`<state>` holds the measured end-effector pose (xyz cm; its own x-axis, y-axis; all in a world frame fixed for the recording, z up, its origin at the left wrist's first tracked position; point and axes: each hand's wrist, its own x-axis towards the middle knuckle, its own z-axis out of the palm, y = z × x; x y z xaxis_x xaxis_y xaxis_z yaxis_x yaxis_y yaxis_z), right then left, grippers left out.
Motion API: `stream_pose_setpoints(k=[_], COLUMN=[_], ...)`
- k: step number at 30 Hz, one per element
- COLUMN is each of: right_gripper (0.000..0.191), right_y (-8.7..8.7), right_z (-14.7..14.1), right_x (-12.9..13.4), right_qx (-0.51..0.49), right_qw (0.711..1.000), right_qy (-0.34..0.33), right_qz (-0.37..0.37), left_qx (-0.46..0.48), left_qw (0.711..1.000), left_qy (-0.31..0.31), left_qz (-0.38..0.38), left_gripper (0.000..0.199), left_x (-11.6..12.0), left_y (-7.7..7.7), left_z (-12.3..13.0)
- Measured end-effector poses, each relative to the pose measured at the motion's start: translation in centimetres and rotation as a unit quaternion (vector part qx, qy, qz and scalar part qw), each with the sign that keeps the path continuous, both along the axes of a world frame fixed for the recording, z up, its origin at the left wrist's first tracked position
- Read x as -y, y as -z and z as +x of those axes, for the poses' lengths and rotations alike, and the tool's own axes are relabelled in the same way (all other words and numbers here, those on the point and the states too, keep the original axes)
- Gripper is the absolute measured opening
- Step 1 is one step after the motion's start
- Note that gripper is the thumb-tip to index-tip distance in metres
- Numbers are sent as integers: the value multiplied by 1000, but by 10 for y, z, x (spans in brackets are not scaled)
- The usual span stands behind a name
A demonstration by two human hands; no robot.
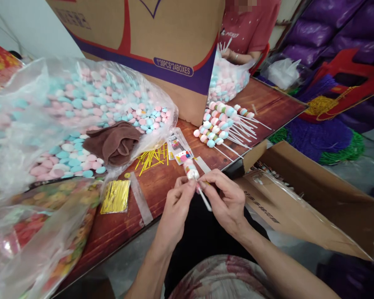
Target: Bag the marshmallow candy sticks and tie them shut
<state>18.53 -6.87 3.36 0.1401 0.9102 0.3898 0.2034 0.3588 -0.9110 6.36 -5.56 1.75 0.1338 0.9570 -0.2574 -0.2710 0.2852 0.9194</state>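
Head view: we find both hands closed at the near end of one wrapped skewer, just off the edge of the table. The left hand pinches it between thumb and fingers, with no gap visible. The right hand is likewise drawn in, its fingertips meeting the wrapper's gathered neck; a scrap of yellow shows there, but we cannot tell exactly how it is held.

We record the governing relation as follows: the skewer's long axis slants from far left to near right, the sweets lying beyond the grip and the white stick jutting back toward the body. The neck sits between the two sets of fingertips; the stick's free end lies nearer the right hand.

Just beyond the sweets we note a printed packet and, left of it, loose yellow ties on the table. Farther left lie a pack of yellow ties and a brown cloth against a large bag of marshmallows. Finished-looking skewers are heaped to the right, beside a tall carton. An open carton stands below the right-hand edge; a co-worker sits across the table
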Motion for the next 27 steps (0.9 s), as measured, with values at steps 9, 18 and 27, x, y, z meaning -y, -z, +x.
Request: stream_pose_setpoints(k=[9,18,27], right_gripper=[28,11,23], right_y=[27,58,53], right_z=[45,129,104], right_x=[28,30,9], right_qx=[-299,-401,-406], right_qw=[907,900,888], right_qy=[-140,87,61], right_qz=[-262,-149,-208], left_qx=[-43,-351,-481], left_qw=[997,892,851], left_qy=[50,24,-18], left_qz=[44,284,211], left_gripper=[10,13,10], left_x=[-5,-103,-145], left_y=[-4,12,42], left_z=[33,7,-18])
